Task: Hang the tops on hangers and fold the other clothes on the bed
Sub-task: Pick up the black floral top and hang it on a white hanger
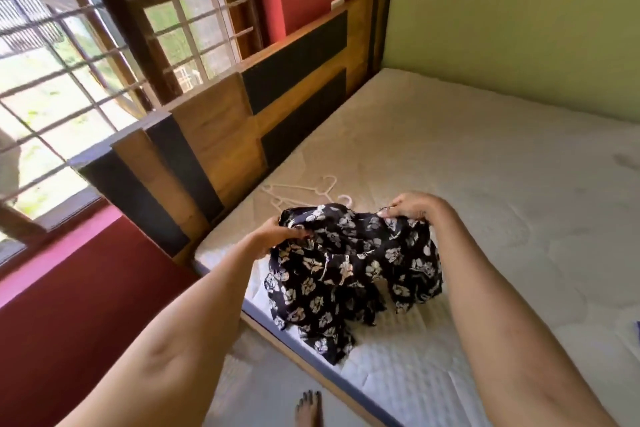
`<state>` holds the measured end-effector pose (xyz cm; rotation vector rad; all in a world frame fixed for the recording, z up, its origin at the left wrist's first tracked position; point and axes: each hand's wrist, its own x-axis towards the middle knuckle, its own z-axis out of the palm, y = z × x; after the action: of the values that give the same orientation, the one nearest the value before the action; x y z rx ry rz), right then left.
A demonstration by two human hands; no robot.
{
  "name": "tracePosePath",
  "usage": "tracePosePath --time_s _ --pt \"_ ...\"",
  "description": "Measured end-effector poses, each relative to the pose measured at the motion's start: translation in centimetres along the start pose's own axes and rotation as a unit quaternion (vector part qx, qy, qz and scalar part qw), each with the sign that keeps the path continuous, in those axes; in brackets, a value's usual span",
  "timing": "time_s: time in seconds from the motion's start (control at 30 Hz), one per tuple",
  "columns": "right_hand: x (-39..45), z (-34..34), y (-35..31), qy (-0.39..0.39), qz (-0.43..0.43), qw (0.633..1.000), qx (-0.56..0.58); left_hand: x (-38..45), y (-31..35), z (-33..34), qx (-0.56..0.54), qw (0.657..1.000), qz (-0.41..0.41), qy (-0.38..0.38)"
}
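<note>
A dark navy garment with white flowers (346, 270) hangs bunched above the near corner of the bed (485, 184), its lower part resting on the mattress. My left hand (280, 234) grips its top edge on the left. My right hand (412, 206) pinches the top edge on the right. Behind the garment, several white plastic hangers (304, 191) lie on the mattress near the headboard, partly hidden by the cloth.
The wooden headboard (242, 135) with dark panels runs along the left of the bed. A barred window (69, 62) and red wall are further left, a green wall on the right. A blue scrap of cloth (636, 328) shows at the right edge. My bare foot (308, 409) stands on the floor.
</note>
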<state>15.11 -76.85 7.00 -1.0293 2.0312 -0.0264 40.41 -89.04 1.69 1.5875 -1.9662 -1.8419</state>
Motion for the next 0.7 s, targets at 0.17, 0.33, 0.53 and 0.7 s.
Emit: tracePosePath --time_s 0.17,0.33,0.53,0.7 --pt "8.7 5.0 -4.4 -0.159 0.075 0.984 -0.026 5.2 -1.7 -1.2 -0.020 0.999 -0.045 -0.014" --pt "17.5 8.6 -6.1 -0.012 0.037 0.999 0.016 11.2 -1.9 -2.4 0.014 0.998 -0.057 0.022" --pt "26.7 12.8 -4.4 0.038 0.039 0.998 -0.030 19.3 -1.7 -2.8 0.261 0.965 0.010 0.020" --pt "29.5 16.5 -2.1 0.059 0.099 0.991 -0.069 23.8 -1.7 -1.0 0.301 0.952 0.039 0.039"
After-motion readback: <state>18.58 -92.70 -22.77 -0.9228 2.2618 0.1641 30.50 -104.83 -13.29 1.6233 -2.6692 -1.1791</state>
